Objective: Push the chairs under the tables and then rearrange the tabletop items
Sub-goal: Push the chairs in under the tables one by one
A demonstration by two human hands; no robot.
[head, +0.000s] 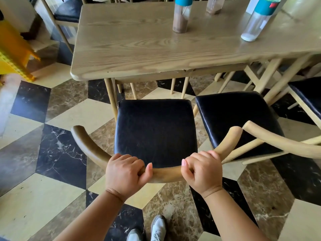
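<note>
A wooden chair (155,131) with a black padded seat stands on the floor in front of a light wooden table (132,46), its seat fully out from under the tabletop. My left hand (126,173) and my right hand (202,170) both grip the curved backrest rail near its middle. On the table stand a bottle with brown powder (181,16), a clear bottle with white powder (257,21) and a third container (214,6) at the back.
A second black-seated chair (238,119) stands close on the right, its backrest end almost touching mine. Another chair seat (309,96) is at the far right and one (69,11) beyond the table's left. A yellow object (13,49) sits at left on the checkered marble floor.
</note>
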